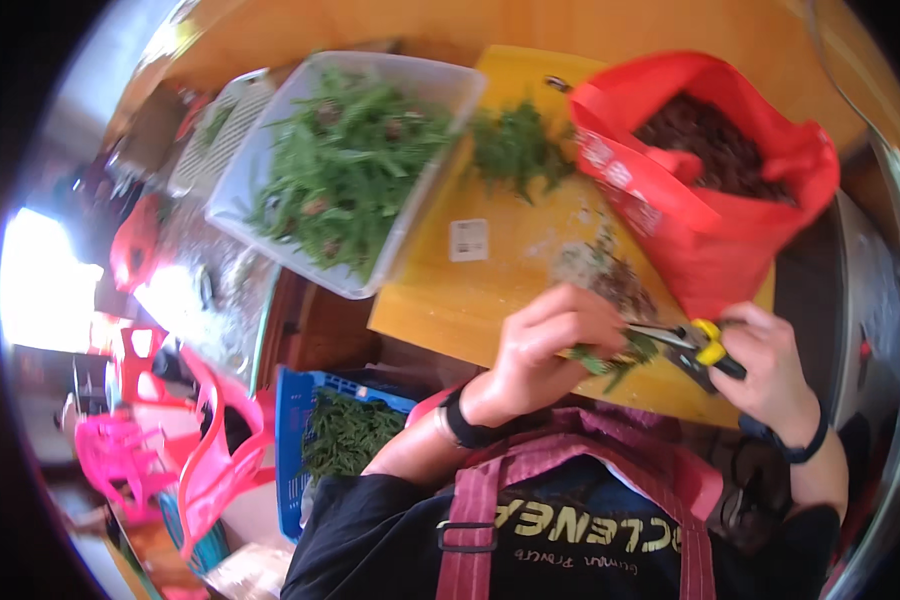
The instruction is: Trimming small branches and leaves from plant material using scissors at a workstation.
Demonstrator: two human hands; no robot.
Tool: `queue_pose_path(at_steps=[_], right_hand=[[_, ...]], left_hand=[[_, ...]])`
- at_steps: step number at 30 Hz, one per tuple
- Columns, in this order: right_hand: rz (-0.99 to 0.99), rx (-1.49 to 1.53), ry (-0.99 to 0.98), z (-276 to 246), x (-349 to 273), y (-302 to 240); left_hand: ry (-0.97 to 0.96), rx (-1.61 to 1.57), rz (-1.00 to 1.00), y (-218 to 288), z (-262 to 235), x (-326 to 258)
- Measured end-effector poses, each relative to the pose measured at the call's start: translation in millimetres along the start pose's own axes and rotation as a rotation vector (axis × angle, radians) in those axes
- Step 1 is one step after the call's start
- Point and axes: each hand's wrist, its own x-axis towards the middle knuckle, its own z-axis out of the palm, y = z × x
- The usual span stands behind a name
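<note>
My left hand [560, 335] is closed, its fingers pinching a small green leafy sprig [618, 362] over the near edge of the yellow table [430, 320]. In my right hand [765, 362] is a pair of snips [708, 350] with yellow-and-black handles. Its slim metal jaws point left and reach the fingertips of my left hand, just above the sprig. Whether the jaws are closed on a stem I cannot tell. Beyond my hands lies a scatter of brown and pale plant scraps [620, 285].
A red bag [710, 250] of dark brown material stands at the right. A clear plastic bin [380, 270] of green sprigs is at the left, with loose greenery [520, 148] beside it. A blue crate [290, 450] of greenery sits lower left, near pink chairs [215, 450].
</note>
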Motion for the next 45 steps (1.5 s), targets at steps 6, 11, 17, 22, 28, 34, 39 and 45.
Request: queue_pose_path(at_steps=[6, 11, 17, 22, 28, 34, 39, 45], right_hand=[[0.235, 0.213, 0.121, 1.5, -12.3, 1.3], [0.544, 0.037, 0.001, -4.0, -45.0, 43.5], [0.551, -0.055, -0.050, 11.5, -85.3, 92.5], [0.530, -0.003, -0.028, 14.7, -100.2, 110.8], [0.417, 0.043, -0.032, 14.5, -118.1, 128.0], [0.486, 0.042, -0.059, 39.2, -123.1, 127.0], [0.500, -0.093, -0.111, 43.2, -110.9, 109.4], [0.521, -0.099, -0.109, 27.0, -90.9, 88.7]], left_hand=[[-0.046, 0.042, -0.091, 6.9, -30.9, 18.3], [0.415, 0.119, -0.444, 32.8, -109.7, 60.8], [0.724, 0.196, -0.438, 3.6, -233.2, 82.3], [0.577, 0.651, -0.690, -35.6, -278.4, 73.1], [0.504, 1.251, -0.013, 26.8, -213.6, 82.5], [-0.274, 0.389, -0.497, 34.8, -88.2, 72.3], [-0.555, 0.268, -0.561, -32.6, -31.8, 28.5], [-0.631, 0.528, -0.383, -72.2, 14.2, 10.1]])
